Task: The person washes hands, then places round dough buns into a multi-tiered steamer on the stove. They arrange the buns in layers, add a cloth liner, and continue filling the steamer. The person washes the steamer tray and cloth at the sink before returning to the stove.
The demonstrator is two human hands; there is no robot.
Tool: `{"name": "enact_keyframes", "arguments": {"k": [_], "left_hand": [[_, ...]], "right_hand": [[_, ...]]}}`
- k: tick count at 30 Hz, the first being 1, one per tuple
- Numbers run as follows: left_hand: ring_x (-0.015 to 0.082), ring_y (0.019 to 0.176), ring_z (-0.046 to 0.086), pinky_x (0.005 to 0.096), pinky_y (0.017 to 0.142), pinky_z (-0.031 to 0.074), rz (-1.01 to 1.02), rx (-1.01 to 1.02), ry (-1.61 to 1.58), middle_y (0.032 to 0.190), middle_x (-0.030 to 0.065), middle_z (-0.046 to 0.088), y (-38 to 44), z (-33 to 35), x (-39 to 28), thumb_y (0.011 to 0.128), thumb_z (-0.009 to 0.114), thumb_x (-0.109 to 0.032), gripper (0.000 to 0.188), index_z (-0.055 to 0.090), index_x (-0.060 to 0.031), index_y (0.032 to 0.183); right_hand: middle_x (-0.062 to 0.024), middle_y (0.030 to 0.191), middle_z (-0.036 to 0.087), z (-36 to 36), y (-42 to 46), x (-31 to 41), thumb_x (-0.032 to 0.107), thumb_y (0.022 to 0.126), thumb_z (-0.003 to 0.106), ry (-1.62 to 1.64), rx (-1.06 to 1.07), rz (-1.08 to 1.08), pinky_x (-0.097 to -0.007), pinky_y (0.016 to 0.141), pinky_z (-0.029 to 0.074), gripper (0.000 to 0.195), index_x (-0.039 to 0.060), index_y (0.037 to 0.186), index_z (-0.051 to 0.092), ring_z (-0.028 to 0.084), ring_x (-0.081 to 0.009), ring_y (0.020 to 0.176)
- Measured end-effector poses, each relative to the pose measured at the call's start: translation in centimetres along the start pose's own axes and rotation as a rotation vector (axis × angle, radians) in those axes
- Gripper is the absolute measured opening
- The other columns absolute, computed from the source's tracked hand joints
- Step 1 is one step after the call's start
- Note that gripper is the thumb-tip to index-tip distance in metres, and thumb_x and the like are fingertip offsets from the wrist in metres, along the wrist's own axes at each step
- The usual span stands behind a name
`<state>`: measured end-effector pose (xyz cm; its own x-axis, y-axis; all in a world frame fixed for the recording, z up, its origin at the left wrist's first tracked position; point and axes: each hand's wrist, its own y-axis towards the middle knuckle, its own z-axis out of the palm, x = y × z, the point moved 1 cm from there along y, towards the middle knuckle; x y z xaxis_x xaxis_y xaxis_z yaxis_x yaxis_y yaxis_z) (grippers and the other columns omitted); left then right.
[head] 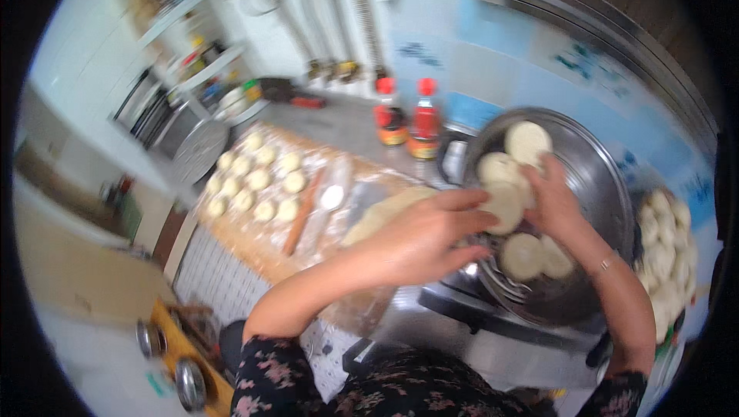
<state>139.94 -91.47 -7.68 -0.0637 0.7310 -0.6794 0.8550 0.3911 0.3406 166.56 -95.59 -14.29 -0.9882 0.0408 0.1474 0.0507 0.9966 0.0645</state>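
In the head view a large metal pan [600, 186] on the stove holds several round, flat dough pieces. My right hand [548, 197] is over the pan, its fingers against a pale dough round at the stack's right side. My left hand [444, 238] reaches in from the left, fingers spread, fingertips beside a dough round [502, 209]; whether they touch it is unclear. Another round [528, 142] lies at the far side of the pan, and one more [522, 256] near its front. Blur hides exact contact.
A floured wooden board [242, 246] left of the pan bears several small dough balls [260, 179], a wooden rolling pin [303, 212] and flattened dough [392, 212]. Two red-capped bottles [425, 119] stand behind. Piled buns [664, 255] are at the right. A cleaver [280, 90] lies at the back.
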Motion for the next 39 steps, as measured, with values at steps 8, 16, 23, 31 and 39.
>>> {"name": "enact_keyframes", "arguments": {"k": [8, 16, 23, 31, 39], "left_hand": [[0.037, 0.106, 0.056, 0.0382, 0.088, 0.046, -0.073, -0.06, -0.128, 0.123, 0.0209, 0.054, -2.4, -0.8, 0.3, 0.08, 0.069, -0.017, 0.032, 0.063, -0.0019, 0.107], [0.0261, 0.107, 0.058, 0.0356, 0.088, 0.048, -0.141, -0.131, -0.12, 0.123, 0.0159, 0.057, -2.9, -1.2, 1.5, 0.079, 0.071, -0.012, 0.034, 0.064, -0.0028, 0.111], [0.0216, 0.111, 0.055, 0.032, 0.088, 0.047, -0.192, -0.125, -0.308, 0.121, 0.0133, 0.058, 0.2, -0.7, 1.4, 0.079, 0.07, -0.011, 0.036, 0.062, -0.0045, 0.114], [0.0305, 0.121, 0.048, 0.038, 0.099, 0.04, -0.09, 0.057, 0.162, 0.133, 0.021, 0.045, 6.1, 1.0, 0.2, 0.071, 0.076, -0.018, 0.061, 0.051, -0.0021, 0.125], [0.0388, 0.124, 0.038, 0.0431, 0.098, 0.042, -0.148, 0.721, 0.815, 0.135, 0.0226, 0.034, 11.2, 8.0, 0.7, 0.06, 0.082, -0.029, 0.094, 0.034, -0.0108, 0.139]], "right_hand": [[-0.0145, 0.12, 0.043, 1.1, 0.7, -4.7, 0.007, 0.066, 0.066, 0.669, 0.007, 0.136, -0.0372, 0.093, 0.043, 0.05, 0.0084, 0.114, 0.048, 0.048, -0.0289, 0.109], [-0.0044, 0.116, 0.05, -6.6, -4.0, -7.9, 0.004, 0.074, 0.06, 1.261, 0.131, 0.347, -0.0309, 0.088, 0.046, 0.057, 0.0119, 0.128, 0.043, 0.052, -0.0162, 0.106], [-0.0082, 0.123, 0.051, -12.4, -7.1, -6.7, 0.028, 0.08, 0.072, 0.516, -0.101, 0.247, -0.0328, 0.101, 0.035, 0.062, 0.0072, 0.132, 0.044, 0.044, -0.0179, 0.118], [-0.0123, 0.107, 0.061, -13.2, -12.4, -5.8, 0.024, 0.076, 0.072, -0.172, -0.114, 0.062, -0.0374, 0.093, 0.043, 0.041, 0.0012, 0.108, 0.061, 0.055, -0.0283, 0.105], [-0.0161, 0.116, 0.054, -8.2, -11.1, -5.2, 0.028, 0.066, 0.077, 0.038, 0.135, -0.053, -0.0403, 0.091, 0.044, 0.055, 0.0035, 0.112, 0.057, 0.05, -0.034, 0.11]]}}
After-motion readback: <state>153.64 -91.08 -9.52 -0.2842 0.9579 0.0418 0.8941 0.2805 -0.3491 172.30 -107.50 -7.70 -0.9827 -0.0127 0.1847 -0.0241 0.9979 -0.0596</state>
